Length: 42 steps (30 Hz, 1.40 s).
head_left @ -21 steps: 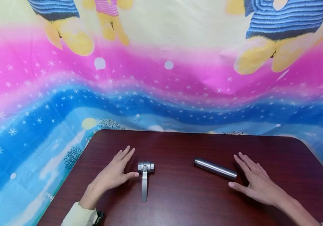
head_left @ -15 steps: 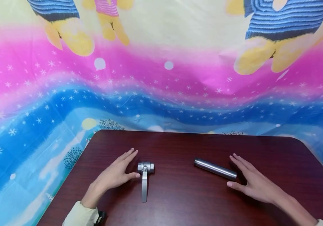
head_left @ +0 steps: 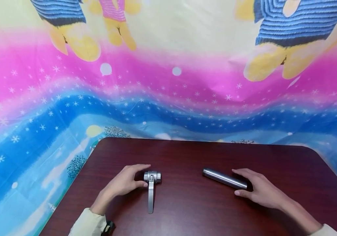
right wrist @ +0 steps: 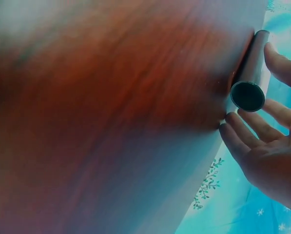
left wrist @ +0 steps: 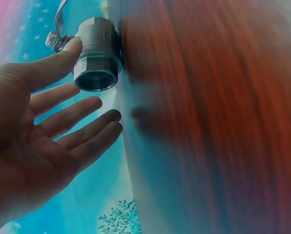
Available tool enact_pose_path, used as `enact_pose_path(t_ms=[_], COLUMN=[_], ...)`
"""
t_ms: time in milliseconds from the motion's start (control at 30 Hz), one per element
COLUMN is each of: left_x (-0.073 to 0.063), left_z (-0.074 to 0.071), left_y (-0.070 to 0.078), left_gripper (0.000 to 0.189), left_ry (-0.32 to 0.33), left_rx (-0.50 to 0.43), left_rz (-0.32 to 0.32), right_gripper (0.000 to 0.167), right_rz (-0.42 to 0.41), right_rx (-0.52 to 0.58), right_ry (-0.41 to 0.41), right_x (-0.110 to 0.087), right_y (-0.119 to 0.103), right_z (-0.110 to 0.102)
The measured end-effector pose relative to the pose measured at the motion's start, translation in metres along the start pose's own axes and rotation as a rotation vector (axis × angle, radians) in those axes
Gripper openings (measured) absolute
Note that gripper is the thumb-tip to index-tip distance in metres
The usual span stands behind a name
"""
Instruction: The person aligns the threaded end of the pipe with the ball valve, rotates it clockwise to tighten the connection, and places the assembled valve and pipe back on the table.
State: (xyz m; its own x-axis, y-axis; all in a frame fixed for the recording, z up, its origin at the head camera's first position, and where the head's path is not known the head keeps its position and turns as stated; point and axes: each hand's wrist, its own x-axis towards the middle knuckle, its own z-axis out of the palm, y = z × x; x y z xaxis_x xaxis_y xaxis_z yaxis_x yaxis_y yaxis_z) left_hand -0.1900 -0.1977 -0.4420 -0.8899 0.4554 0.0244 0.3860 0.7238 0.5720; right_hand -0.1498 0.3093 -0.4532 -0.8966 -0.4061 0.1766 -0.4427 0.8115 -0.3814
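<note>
On the table lies a metal ball valve (head_left: 152, 177), its lever handle (head_left: 150, 198) pointing toward the near edge. Close by its left end is my left hand (head_left: 124, 181), thumb and fingers spread around that side without gripping it. In the left wrist view the ball valve (left wrist: 97, 48) shows its threaded opening, and the left hand (left wrist: 48, 112) has relaxed fingers. To the right lies a steel pipe (head_left: 224, 178), tilted across the table. My right hand (head_left: 261, 188) surrounds its near right end, fingers beyond and thumb in front. The pipe's hollow end (right wrist: 248, 96) faces the right wrist camera.
The dark red-brown wooden table (head_left: 183, 209) has rounded far corners. Behind it hangs a colourful printed cloth (head_left: 168, 82) with snowflakes and bear figures. A dark band (head_left: 108, 227) sits at the left sleeve (head_left: 88, 223).
Both hands have moved inward, the left toward the ball valve and the right toward the pipe. Their fingers bend more than before. The valve and pipe stay in place on the table.
</note>
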Motion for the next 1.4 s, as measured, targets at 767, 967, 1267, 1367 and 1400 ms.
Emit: enact_pose_path(t_ms=[767, 967, 1267, 1367, 1400], left_x=[0.022, 0.024, 0.026, 0.026, 0.027], left_z=[0.008, 0.009, 0.010, 0.011, 0.011], left_y=[0.011, 0.013, 0.015, 0.017, 0.017], left_gripper=[0.042, 0.043, 0.047, 0.046, 0.045], left_ry=[-0.013, -0.035, -0.053, -0.047, -0.043], left_rx=[0.053, 0.061, 0.093, 0.106, 0.110], left_rz=[0.045, 0.031, 0.042, 0.039, 0.038], right_gripper=[0.048, 0.047, 0.045, 0.042, 0.042], right_rz=[-0.057, -0.053, -0.050, -0.059, -0.064], right_rx=[0.116, 0.121, 0.090, 0.095, 0.100], right_ry=[-0.070, -0.082, -0.102, -0.098, -0.098], right_x=[0.004, 0.001, 0.005, 0.005, 0.006], right_y=[0.007, 0.010, 0.005, 0.005, 0.005], right_z=[-0.004, -0.004, -0.001, -0.001, -0.001])
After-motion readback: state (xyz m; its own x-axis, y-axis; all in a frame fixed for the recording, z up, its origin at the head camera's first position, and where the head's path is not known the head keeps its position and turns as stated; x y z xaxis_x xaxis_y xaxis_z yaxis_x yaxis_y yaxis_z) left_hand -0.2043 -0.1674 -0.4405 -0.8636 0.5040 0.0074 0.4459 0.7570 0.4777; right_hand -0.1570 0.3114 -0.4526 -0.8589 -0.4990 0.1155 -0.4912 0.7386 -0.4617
